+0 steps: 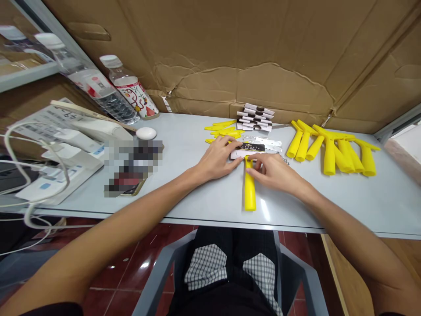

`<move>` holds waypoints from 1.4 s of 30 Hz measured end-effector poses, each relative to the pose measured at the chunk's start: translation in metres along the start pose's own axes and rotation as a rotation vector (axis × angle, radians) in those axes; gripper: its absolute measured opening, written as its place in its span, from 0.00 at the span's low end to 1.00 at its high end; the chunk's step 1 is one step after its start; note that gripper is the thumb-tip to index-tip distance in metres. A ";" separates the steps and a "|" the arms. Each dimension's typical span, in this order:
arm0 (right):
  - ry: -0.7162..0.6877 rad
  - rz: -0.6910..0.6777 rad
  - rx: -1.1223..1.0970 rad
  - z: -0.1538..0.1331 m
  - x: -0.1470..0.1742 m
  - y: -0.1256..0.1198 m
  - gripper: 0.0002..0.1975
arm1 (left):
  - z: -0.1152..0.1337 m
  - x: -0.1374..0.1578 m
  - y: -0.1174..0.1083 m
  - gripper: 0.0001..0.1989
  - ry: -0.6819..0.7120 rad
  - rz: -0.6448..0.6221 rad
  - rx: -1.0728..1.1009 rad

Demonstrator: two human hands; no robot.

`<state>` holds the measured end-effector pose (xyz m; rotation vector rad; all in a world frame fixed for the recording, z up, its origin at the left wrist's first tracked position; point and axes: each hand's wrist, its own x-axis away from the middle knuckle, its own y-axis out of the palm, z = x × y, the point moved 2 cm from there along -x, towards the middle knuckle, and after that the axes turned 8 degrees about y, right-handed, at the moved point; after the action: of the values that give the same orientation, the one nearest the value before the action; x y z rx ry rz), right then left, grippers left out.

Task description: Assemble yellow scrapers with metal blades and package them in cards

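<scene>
The relation that mattered was the crossing of two long axes between your hands. The yellow handle lay on the desk straight ahead of you, its wide tube end pointing back toward your lap and its narrow neck pointing away. Just beyond that neck, the white strip with a black band ran left to right, roughly square to the handle, so the pair made a rough T.

Your right hand was the nearer one to the handle: it came in from the right, with thumb and index finger drawn narrow onto the neck, holding it there, and the other fingers curled in. Your left hand lay to the left of the neck, at the strip's left end, thumb on the near side and fingers reaching over the far side. You could not tell from this view whether it gripped the strip or only pressed on it.

Past the strip stood a pile of folded paper pieces, with flat yellow pieces to its left. More yellow handles lay well apart, beyond your right hand.
</scene>
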<state>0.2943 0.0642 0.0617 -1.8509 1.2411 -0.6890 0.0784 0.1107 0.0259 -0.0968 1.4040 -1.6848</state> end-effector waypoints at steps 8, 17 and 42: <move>0.053 0.289 0.130 0.026 -0.009 -0.044 0.17 | 0.004 0.003 -0.026 0.15 -0.073 0.081 0.067; 0.122 0.016 0.340 0.022 -0.006 -0.031 0.11 | 0.047 0.018 -0.023 0.14 -0.111 -0.138 0.059; -0.126 0.340 0.198 -0.001 0.044 0.018 0.27 | 0.064 0.047 -0.020 0.26 -0.294 -0.149 -0.238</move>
<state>0.3014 0.0197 0.0476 -1.4533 1.3118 -0.4813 0.0761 0.0308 0.0431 -0.5732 1.3916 -1.5399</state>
